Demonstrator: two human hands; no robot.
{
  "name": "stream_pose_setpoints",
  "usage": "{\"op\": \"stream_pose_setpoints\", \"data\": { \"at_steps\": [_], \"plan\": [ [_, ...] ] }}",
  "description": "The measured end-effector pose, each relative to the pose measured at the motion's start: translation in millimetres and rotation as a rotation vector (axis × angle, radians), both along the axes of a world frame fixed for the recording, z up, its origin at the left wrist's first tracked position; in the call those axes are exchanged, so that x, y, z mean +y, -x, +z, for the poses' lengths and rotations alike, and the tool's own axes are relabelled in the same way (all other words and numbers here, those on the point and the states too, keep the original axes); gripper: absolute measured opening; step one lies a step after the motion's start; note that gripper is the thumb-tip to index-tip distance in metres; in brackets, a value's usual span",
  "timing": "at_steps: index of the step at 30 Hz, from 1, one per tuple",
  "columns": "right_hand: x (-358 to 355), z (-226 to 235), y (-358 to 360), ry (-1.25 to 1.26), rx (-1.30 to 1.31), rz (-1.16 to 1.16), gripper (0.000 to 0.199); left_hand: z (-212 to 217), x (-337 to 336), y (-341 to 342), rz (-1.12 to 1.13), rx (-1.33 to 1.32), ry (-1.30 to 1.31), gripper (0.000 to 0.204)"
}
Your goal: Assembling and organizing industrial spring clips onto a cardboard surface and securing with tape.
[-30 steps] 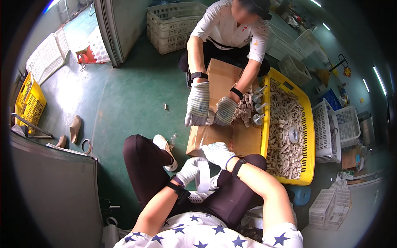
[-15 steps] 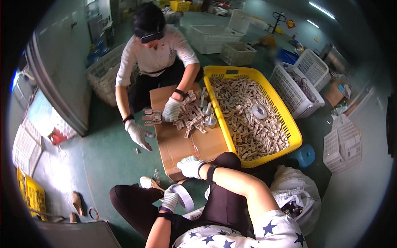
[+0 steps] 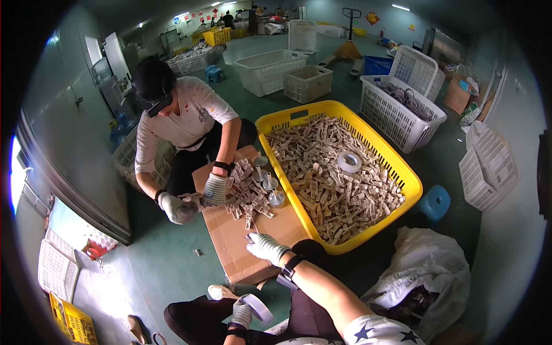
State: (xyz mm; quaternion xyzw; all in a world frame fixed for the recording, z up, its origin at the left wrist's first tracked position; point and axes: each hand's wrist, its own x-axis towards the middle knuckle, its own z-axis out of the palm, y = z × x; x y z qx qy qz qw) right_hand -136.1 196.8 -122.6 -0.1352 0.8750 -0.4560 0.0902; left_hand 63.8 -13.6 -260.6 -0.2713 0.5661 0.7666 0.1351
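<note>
My left hand (image 3: 242,314), in a striped white glove, grips a roll of pale tape (image 3: 258,309) above my lap. My right hand (image 3: 268,248), gloved alike, is low over the near right part of a brown cardboard box (image 3: 230,236). Its fingers are drawn together at the tips; whatever they pinch is too small to make out. On the box's far part lies a pile of small beige slotted pieces (image 3: 247,192), with several clear objects with upright stems (image 3: 276,199) beside it. Across from me, a person's gloved hands (image 3: 179,208) meet around some beige pieces at the box's left edge.
A yellow basket (image 3: 411,195) full of beige pieces stands right of the box, with a tape roll (image 3: 349,162) on top. Beyond are white crates (image 3: 397,123). A blue stool (image 3: 435,202) and a white sack (image 3: 428,253) are on my right.
The view has shifted, showing more of the room's far side. The other person's hands, apart before, have come together, and pieces left the box's edge. My left hand still holds the tape roll.
</note>
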Motion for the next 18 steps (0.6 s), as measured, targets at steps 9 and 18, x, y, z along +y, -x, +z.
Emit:
{"op": "stream_pose_setpoints", "data": {
  "at_steps": [9, 18],
  "plan": [
    [-12, -1, 7, -0.014, 0.091, 0.024, 0.018, -5, 2, -5, -0.156, -0.097, 0.132, 0.025],
    [-12, -19, 9, -0.194, 0.279, 0.209, 0.017, -11, 7, -8, -0.26, -0.098, 0.145, 0.032]
  ]
}}
